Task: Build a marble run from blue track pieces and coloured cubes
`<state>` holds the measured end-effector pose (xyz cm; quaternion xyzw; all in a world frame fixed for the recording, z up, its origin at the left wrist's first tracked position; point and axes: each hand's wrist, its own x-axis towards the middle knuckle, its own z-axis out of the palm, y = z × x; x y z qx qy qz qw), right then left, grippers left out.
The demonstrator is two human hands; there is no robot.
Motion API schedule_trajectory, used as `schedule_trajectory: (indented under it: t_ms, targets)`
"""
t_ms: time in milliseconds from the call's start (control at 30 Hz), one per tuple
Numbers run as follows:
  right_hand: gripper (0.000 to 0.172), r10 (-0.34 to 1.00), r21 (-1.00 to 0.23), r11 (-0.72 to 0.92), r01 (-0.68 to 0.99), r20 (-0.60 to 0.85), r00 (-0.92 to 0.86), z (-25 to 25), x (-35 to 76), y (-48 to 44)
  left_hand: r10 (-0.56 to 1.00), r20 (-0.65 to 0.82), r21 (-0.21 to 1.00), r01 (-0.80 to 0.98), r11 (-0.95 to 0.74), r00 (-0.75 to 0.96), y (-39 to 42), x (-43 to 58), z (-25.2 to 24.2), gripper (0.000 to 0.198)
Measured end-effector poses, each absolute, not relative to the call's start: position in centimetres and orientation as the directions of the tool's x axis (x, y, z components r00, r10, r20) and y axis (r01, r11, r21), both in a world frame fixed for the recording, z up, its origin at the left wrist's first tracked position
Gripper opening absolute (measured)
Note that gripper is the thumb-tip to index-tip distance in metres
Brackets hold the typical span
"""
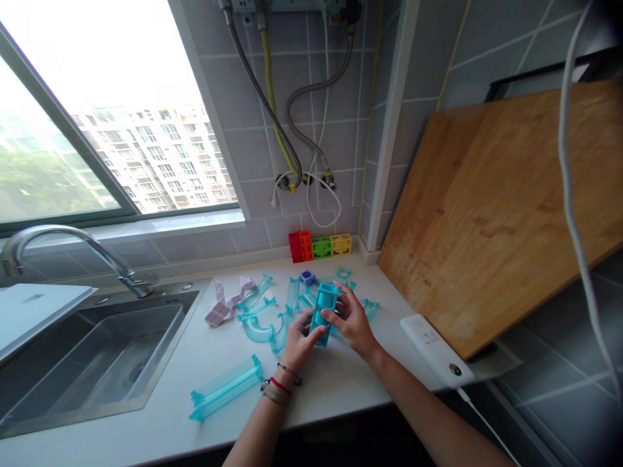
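Between my two hands, a teal plastic block tower (323, 312) with round openings is held tilted above the counter. The fingers of my left hand (300, 340) close round its lower left side. My right hand (354, 319) grips its upper right side, thumb across the front. Around and behind my hands lie several clear teal track pieces, among them a curved one (256, 329). A long straight teal track (226, 389) rests to the left of my left wrist. A small dark blue block (307, 277) sits just behind the tower.
Red blocks (300, 247), a green block (321, 248) and a yellow block (341, 244) stand against the back wall. A folded lilac piece (221, 306) lies near the sink (146, 389). At right are a white power bank (437, 350) with a cable and a leaning wooden board (501, 214).
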<state>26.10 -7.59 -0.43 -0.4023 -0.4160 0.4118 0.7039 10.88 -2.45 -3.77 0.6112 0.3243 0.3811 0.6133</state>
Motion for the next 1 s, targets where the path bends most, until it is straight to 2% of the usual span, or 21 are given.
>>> schedule_trajectory:
  t_ms: [200, 400, 567, 800, 1000]
  targets:
    - [0.073, 0.905, -0.896, 0.321, -0.306, 0.196, 0.377, -0.8, 26.1, -7.8, 0.914, 0.099, 0.995, -0.048, -0.087, 0.393, -2.3, 10.6, -3.8, 0.063]
    - [0.049, 0.914, -0.878, 0.295, -0.378, 0.144, 0.378, -0.9, 25.4, -8.0, 0.923, 0.194, 0.977, 0.013, -0.211, 0.332, -2.7, 10.4, -3.4, 0.055]
    - [0.044, 0.912, -0.856, 0.3, -0.421, 0.128, 0.39, -0.3, 24.7, -8.3, 0.912, 0.292, 0.951, 0.016, -0.31, 0.288, -3.3, 10.4, -2.9, 0.052]
    - [0.041, 0.923, -0.849, 0.24, -0.471, 0.05, 0.381, 0.0, 24.9, -8.5, 0.901, 0.272, 0.962, -0.093, -0.256, 0.339, -3.2, 10.4, -3.2, 0.049]
    - [0.039, 0.924, -0.843, 0.256, -0.473, 0.069, 0.376, -0.7, 24.9, -8.3, 0.896, 0.247, 0.969, -0.121, -0.217, 0.369, -2.9, 10.4, -3.6, 0.051]
